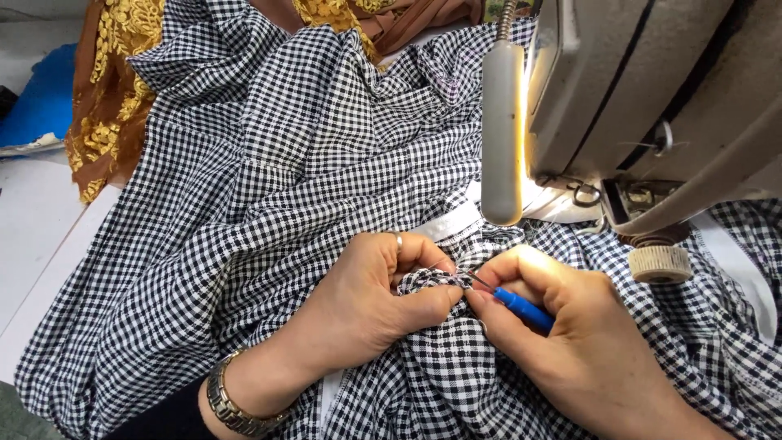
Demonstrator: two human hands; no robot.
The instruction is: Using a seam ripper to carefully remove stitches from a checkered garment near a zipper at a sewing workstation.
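Checked cloth (269, 187), spread across the table under the sewing machine (652, 98), is bunched tight between the left hand (366, 301) (fingers pinched shut) while the right hand (562, 326) grips a blue seam ripper (521, 308), its tip at the fold.

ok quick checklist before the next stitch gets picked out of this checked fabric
1. Left hand pinches the gathered seam of the checked fabric: ok.
2. Right hand grips the blue seam ripper: ok.
3. Ripper tip sits at the seam, between the thumbs: ok.
4. Tip under thread only, not cloth: cannot tell.
5. Lamp lights the spot: ok.
6. Fabric clear of the sewing machine needle: cannot tell.
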